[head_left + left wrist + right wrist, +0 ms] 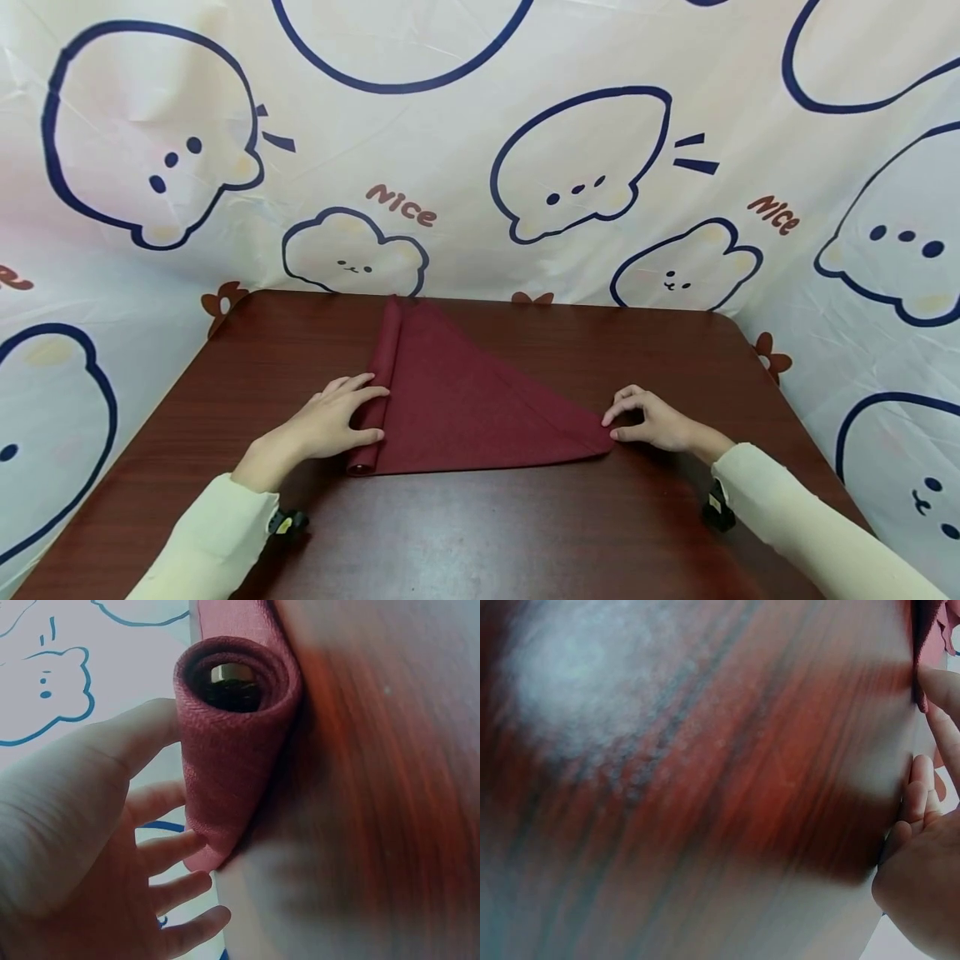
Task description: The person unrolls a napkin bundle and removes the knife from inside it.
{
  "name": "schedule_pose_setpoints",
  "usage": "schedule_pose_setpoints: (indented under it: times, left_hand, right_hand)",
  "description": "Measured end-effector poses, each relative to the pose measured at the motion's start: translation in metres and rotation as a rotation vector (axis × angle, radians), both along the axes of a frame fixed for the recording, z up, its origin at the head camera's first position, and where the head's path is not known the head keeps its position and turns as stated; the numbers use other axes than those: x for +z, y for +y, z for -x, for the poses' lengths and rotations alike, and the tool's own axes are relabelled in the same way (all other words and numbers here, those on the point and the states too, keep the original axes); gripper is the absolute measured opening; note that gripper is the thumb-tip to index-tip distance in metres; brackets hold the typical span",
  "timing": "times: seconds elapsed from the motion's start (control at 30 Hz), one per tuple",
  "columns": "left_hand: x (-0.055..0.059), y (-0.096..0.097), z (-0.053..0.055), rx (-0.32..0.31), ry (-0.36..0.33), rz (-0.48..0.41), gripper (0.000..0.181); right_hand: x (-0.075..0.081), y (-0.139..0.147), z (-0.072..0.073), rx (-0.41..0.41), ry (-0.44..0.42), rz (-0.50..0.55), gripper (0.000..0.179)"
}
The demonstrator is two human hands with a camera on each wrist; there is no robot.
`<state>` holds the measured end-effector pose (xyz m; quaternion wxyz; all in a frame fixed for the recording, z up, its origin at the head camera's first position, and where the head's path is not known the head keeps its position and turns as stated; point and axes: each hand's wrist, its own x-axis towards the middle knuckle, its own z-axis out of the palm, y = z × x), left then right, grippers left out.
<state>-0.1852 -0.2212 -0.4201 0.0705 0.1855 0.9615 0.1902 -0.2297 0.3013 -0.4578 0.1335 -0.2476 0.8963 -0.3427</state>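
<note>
A dark red cloth [480,400] lies spread on the table, its left side wound into an upright-running roll [384,350]. Inside the roll's near end, in the left wrist view, sits a dark object with a shiny gold-toned patch [232,673]; most of it is hidden by the cloth. My left hand [330,421] rests on the lower part of the roll, thumb and fingers spread and fairly straight against it. At the cloth's pointed right corner, my right hand [656,421] pinches the edge between thumb and forefinger. The right wrist view catches this corner [930,645] only at its border.
The brown wooden table [480,533] carries the cloth, which reaches up to its far edge. Behind and at both sides hangs a white sheet [465,150] printed with blue cartoon outlines. Dark wrist devices [718,504] sit at both pale sleeves.
</note>
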Motion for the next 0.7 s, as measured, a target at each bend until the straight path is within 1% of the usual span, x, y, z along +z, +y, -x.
schedule_pose_setpoints:
  times: [0.27,0.53,0.7]
  left_hand:
    - [0.000,-0.009,-0.002,0.000,-0.008,-0.022,0.062]
    - [0.000,-0.025,-0.002,0.027,-0.059,-0.045,0.063]
    - [0.000,-0.031,-0.002,0.025,-0.084,-0.057,0.065]
  right_hand:
    - [-0.001,0.001,0.000,-0.001,-0.004,0.009,0.010]
    - [0.001,0.000,0.000,0.006,-0.005,0.011,0.010]
    - [0.002,-0.001,-0.001,0.006,-0.013,0.016,0.010]
